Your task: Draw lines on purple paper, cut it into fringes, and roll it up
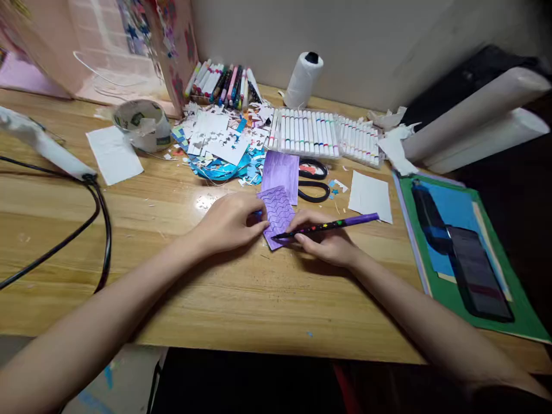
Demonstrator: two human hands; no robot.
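At frame centre, our left hand (230, 221) presses the purple paper (278, 215) flat; our right hand (323, 241) pinches a pen (332, 225).

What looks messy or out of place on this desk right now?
A heap of paper scraps is spread across the desk behind the purple paper, with small bits strewn toward the tape roll. Black scissors lie partly under a second purple sheet. Nothing looks damaged.
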